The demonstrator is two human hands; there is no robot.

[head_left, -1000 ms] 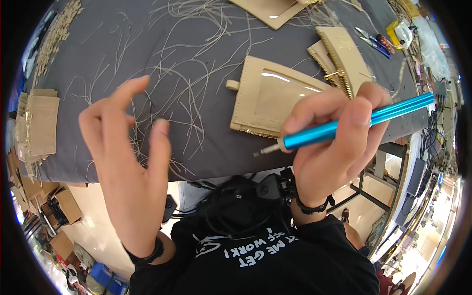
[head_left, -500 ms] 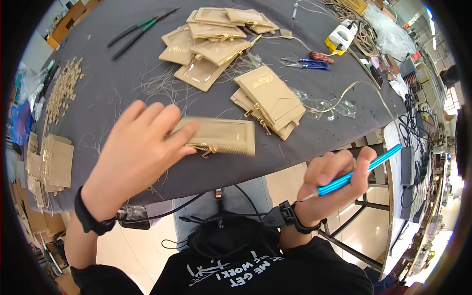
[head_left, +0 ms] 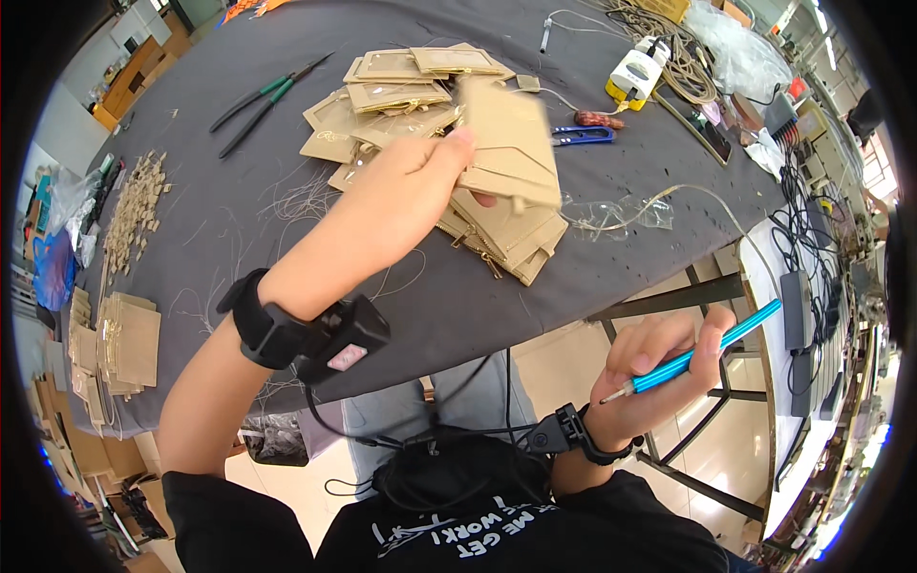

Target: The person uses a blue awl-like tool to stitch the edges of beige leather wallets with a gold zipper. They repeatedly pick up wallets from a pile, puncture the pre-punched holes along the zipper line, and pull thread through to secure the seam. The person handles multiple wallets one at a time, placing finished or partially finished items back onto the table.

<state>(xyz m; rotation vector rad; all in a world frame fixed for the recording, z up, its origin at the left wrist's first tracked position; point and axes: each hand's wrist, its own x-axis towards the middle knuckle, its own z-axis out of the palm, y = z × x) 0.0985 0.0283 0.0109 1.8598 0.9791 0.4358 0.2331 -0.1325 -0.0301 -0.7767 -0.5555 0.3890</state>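
My left hand (head_left: 411, 191) grips a beige card holder (head_left: 506, 143) by its left side, slightly blurred, held over a stack of beige zipped card holders (head_left: 530, 248) with gold zip pulls. Behind it lies a larger pile of similar beige holders (head_left: 330, 129), some with clear windows. Down at the right, beyond the table's front edge, my right hand (head_left: 659, 372) holds a turquoise pen-shaped tool (head_left: 731, 339) with a fine tip pointing down-left. Loose pale threads (head_left: 301, 196) are scattered left of the piles.
Long green-handled pliers (head_left: 263, 95), blue snips (head_left: 583, 136) and a yellow-white plug adapter (head_left: 638, 72) lie on the grey table (head_left: 210, 248). At left are small beige scraps (head_left: 134, 210) and stacked beige pieces (head_left: 129, 344). Cables (head_left: 798, 220) and a metal frame (head_left: 688, 458) are at right.
My left hand was empty, then took hold of a beige holder and carried it up and rightward over the stack. My right hand has moved lower, still holding the tool. The view has shifted.
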